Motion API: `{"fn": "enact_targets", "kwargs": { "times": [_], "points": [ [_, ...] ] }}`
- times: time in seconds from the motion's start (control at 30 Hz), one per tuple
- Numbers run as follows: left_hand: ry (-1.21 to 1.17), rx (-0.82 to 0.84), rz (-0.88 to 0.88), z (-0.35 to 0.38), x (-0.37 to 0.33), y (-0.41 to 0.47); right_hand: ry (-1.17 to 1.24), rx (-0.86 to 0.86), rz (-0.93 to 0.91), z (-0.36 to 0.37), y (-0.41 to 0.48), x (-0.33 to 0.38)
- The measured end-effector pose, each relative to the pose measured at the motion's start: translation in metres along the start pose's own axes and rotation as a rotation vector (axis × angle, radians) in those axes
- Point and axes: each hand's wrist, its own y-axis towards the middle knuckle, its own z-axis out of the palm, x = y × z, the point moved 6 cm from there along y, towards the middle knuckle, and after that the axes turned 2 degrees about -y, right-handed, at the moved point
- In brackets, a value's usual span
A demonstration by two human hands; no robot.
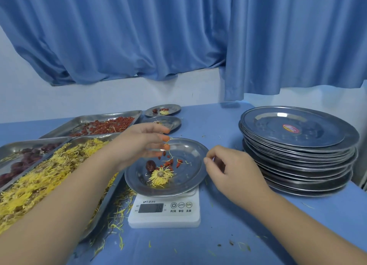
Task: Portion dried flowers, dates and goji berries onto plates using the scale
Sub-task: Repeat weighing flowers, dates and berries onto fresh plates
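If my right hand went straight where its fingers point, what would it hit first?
The right hand would probably first meet the rim of the plate on the scale; depth is unclear.

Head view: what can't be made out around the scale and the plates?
All head view.
White digital kitchen scale: display digits blurred, unreadable.
Nearer small round steel plate behind the scale: contents mostly hidden by the left hand.
Steel tray of dark red dates: cut off by the left edge.
Right hand: fingers curl at the rim of the round steel plate on the scale; whether they pinch it is unclear.
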Motion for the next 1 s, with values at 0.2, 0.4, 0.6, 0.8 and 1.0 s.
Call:
{"fn": "enact_targets", "kwargs": {
  "times": [0.2, 0.4, 0.6, 0.8, 1.0],
  "points": [
    [-0.393, -0.053, 0.064, -0.011, 0.015, -0.025, 0.157, 0.093, 0.220, 0.018, 0.000, -0.020],
    [-0.766, -0.078, 0.032, -0.021, 0.025, -0.035, 0.556, 0.163, 0.508, 0.039, -0.006, -0.030],
    [-0.826, -0.064, 0.017, -0.014, 0.031, -0.040, 0.823, 0.226, 0.571, 0.048, -0.009, -0.023],
    [-0.966, -0.071, 0.035, -0.019, 0.031, -0.042, 1.015, 0.197, 0.635, 0.048, -0.013, -0.024],
    [-1.090, -0.249, 0.037, -0.028, 0.036, -0.044, 1.078, 0.035, 0.658, 0.040, -0.007, -0.031]
  ]
}}
